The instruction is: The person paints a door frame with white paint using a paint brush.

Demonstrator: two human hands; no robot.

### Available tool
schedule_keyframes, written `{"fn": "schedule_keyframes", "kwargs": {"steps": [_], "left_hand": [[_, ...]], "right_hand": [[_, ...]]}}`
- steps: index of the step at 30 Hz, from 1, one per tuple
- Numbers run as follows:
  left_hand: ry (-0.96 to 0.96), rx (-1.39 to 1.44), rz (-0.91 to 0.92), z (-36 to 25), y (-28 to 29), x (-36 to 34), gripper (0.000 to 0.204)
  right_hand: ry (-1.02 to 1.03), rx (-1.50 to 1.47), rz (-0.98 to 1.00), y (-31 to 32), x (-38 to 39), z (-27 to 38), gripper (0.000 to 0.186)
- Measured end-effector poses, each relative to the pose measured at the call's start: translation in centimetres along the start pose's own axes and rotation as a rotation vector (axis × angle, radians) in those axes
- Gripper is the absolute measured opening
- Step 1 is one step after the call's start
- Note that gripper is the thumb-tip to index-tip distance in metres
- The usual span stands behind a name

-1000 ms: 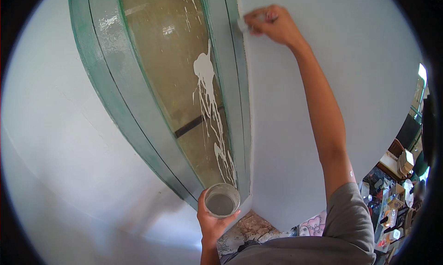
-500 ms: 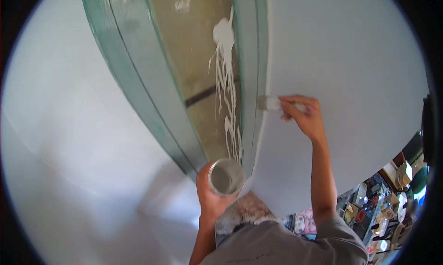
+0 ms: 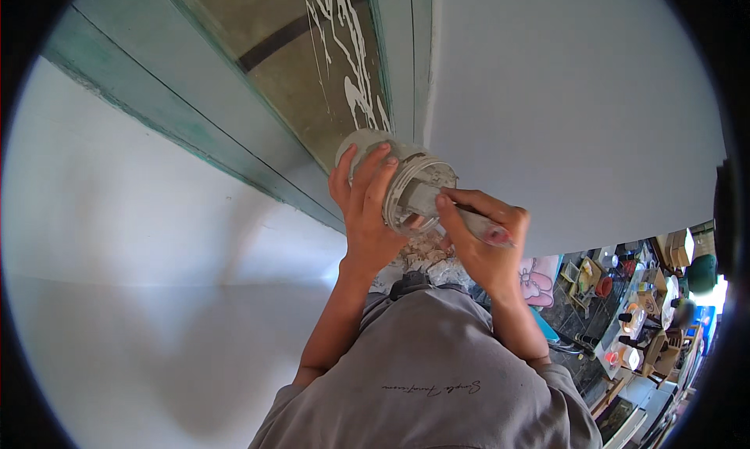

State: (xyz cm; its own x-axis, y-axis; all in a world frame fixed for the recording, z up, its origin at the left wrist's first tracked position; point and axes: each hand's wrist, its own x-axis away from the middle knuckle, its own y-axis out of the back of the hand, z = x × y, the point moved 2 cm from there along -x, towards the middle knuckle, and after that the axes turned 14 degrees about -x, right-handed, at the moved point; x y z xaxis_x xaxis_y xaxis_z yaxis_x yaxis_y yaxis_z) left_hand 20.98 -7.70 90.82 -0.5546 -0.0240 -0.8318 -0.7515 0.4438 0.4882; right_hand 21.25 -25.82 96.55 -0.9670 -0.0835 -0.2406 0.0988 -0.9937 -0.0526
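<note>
My left hand (image 3: 367, 207) is wrapped round a clear, paint-smeared plastic jar (image 3: 418, 175), tilted with its mouth toward the right. My right hand (image 3: 484, 230) grips a paintbrush (image 3: 473, 221) by its pale, stained handle. The brush's head is inside the mouth of the jar, so the bristles are mostly hidden. Beyond the jar is a window with a green frame (image 3: 402, 50). Its brownish glass pane (image 3: 289, 82) carries white paint splashes and drips (image 3: 351, 50).
White wall (image 3: 570, 97) borders the frame on the right, and another white surface (image 3: 141, 207) lies at the left. Lower right, a cluttered floor area holds boxes (image 3: 680, 248) and several small items. A pink patterned cushion-like thing (image 3: 539, 281) is beside my right arm.
My right hand has brought the paintbrush from the wall edge beside the frame down into the jar. The left hand has raised and tilted the jar. The view has shifted downward.
</note>
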Motion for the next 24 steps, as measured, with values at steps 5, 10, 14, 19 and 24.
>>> {"fn": "schedule_keyframes", "kwargs": {"steps": [5,10,14,19,24], "left_hand": [[-0.052,-0.070,-0.024,-0.1,0.1,0.5,0.076],[-0.031,-0.083,-0.079,-0.1,0.4,0.4,0.077],[-0.047,-0.100,-0.060,0.2,0.5,0.7,0.076],[-0.088,-0.135,-0.104,0.5,0.3,0.6,0.077],[-0.090,-0.160,-0.097,0.5,0.1,0.6,0.079]], "right_hand": [[0.029,0.037,0.015,-1.3,0.2,-1.0,0.012],[0.077,0.045,0.052,-2.1,-0.5,-1.6,0.011],[0.134,0.063,0.074,-2.4,-0.3,-2.2,0.011],[0.169,0.101,0.081,-2.5,-0.7,-1.8,0.011],[0.189,0.110,0.059,-2.7,-0.9,-2.2,0.012]]}}
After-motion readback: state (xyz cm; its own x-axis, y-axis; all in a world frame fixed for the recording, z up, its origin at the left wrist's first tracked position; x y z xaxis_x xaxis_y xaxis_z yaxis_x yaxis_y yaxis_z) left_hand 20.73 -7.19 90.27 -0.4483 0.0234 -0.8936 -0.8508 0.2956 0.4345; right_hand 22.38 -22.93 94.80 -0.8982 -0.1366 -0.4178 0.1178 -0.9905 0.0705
